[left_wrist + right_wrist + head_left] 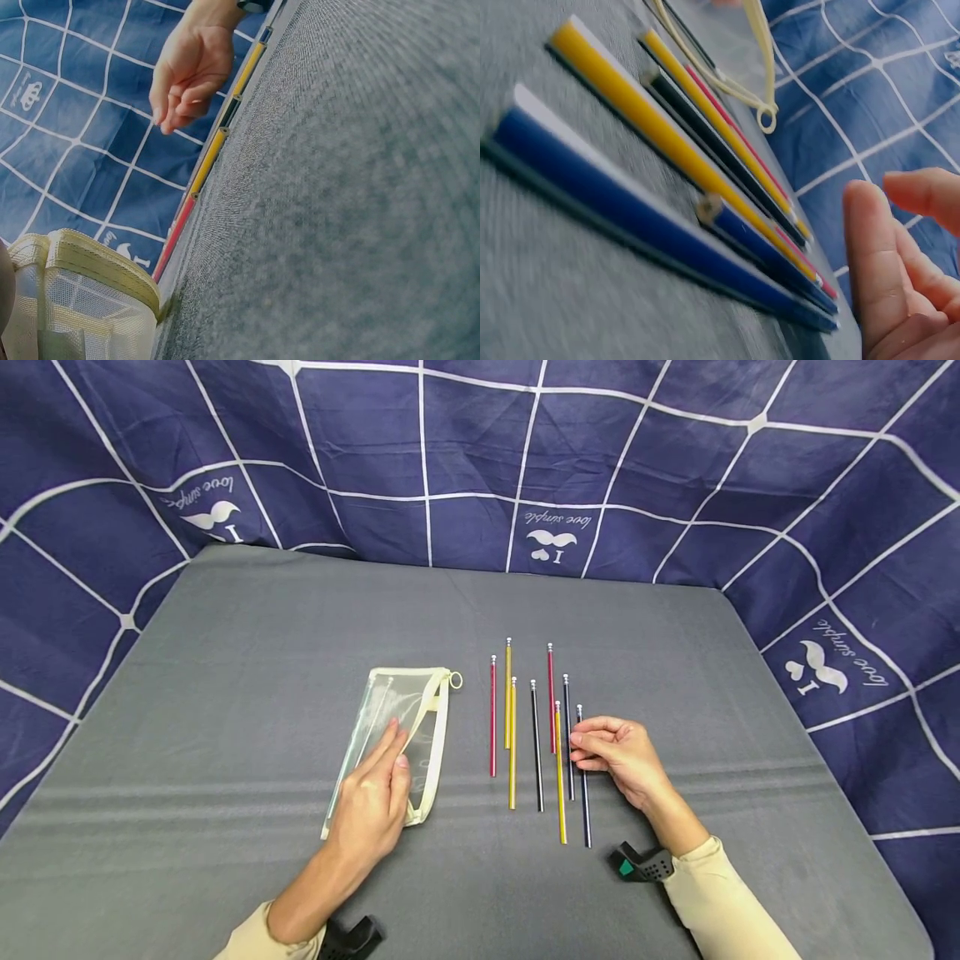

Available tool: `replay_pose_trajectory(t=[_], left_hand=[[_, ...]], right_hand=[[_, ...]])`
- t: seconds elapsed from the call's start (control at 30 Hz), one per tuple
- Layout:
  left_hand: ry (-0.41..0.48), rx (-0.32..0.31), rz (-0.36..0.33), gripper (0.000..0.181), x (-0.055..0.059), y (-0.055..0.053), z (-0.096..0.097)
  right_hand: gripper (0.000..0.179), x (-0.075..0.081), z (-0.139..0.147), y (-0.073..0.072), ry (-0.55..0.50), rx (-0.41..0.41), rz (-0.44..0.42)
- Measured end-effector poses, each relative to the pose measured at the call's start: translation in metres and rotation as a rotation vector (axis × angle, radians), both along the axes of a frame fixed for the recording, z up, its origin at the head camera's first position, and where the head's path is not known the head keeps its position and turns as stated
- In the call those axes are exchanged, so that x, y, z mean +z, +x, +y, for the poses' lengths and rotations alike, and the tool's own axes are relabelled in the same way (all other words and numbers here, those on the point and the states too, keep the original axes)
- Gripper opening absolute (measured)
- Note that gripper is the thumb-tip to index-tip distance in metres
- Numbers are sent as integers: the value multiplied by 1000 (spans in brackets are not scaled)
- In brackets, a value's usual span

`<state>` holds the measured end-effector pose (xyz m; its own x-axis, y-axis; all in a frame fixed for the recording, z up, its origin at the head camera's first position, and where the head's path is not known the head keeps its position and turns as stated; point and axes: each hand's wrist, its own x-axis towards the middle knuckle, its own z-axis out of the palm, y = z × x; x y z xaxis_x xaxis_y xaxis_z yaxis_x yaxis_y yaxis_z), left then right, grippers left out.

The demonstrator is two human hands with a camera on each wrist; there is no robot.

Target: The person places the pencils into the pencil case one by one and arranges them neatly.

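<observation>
My left hand (371, 806) lies over a clear pouch (360, 727) with cream zip edging. Its thumb and fingers pinch the upper layer at the mouth, drawing that edge back so the pouch gapes. Right of it, pencils with eraser ends lie in loose rows: a red pencil (492, 718), a yellow pencil (512, 760), a black pencil (537, 752) and others. My right hand (618, 756) hovers over the rightmost dark blue pencil (586, 802). In the right wrist view, its thumb and index finger are apart, with nothing between them, and the blue pencil (630, 195) lies flat.
A grey cloth (262, 635) with creases covers the table. A blue checked curtain (480, 452) hangs along the back and sides. The pouch's zip ring (456, 680) sticks out toward the pencils. Black wrist devices show on both forearms.
</observation>
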<state>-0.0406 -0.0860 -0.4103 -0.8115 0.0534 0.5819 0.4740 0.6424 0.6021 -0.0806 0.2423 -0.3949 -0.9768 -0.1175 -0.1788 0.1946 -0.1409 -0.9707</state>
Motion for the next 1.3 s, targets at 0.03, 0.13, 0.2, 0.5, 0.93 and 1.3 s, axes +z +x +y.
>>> replay_pose_trajectory(t=[0.03,0.13,0.2,0.5,0.93,1.3], left_hand=[[0,2,0,34,0,0,0],[3,2,0,34,1,1,-1],[2,1,0,34,1,2,-1],[3,6,16,33,3,1,-2],[7,4,4,34,1,1,-1],[6,-5,19,33,0,0,-1]], right_hand=[[12,-1,2,0,15,6,-7],[13,-3,7,0,86,10,-30],[16,-5,10,0,143,-1,-38],[19,-7,19,0,292,-15,-56],[25,-6,22,2,474,24,-120],[27,-1,19,1,532,28,-128]])
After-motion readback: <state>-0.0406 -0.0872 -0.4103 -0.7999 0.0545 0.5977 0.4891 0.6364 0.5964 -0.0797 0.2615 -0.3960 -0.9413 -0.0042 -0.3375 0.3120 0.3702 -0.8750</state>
